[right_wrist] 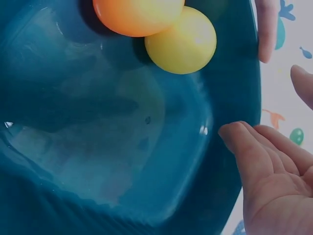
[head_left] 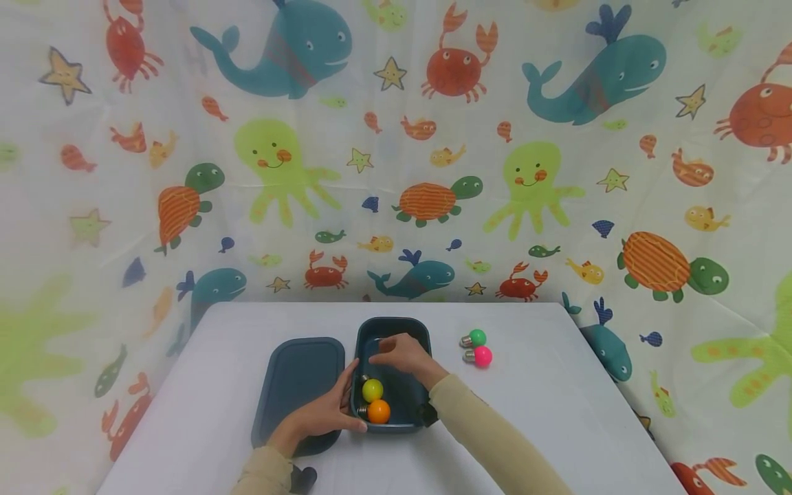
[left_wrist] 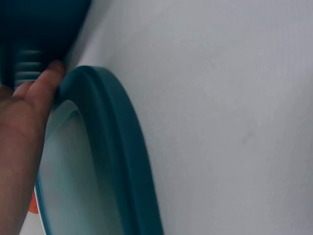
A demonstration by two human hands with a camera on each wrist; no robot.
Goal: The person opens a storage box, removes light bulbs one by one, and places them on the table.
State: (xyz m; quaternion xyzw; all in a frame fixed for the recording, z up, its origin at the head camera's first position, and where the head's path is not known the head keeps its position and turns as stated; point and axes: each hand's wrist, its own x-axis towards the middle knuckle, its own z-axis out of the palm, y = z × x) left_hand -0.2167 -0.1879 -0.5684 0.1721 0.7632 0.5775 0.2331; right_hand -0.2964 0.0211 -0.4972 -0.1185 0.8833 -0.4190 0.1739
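Observation:
A dark teal box (head_left: 408,427) holds a yellow light bulb (head_left: 372,390) and an orange light bulb (head_left: 379,412) along its left side. My left hand (head_left: 318,414) rests against the box's left wall, fingers stretched along it and thumb by the front corner. In the left wrist view, its fingertips (left_wrist: 55,71) touch the ribbed wall. Over the far part of the box is my right hand (head_left: 403,354), thumb and fingers apart with nothing visible between them. The right wrist view shows its fingers (right_wrist: 249,147) inside the rim, apart from the bulbs.
The box's flat lid (head_left: 297,392) lies on the white table (head_left: 532,419) just left of the box. A green light bulb (head_left: 476,337) and a pink light bulb (head_left: 481,356) lie to the right. A patterned curtain (head_left: 383,172) hangs behind the table.

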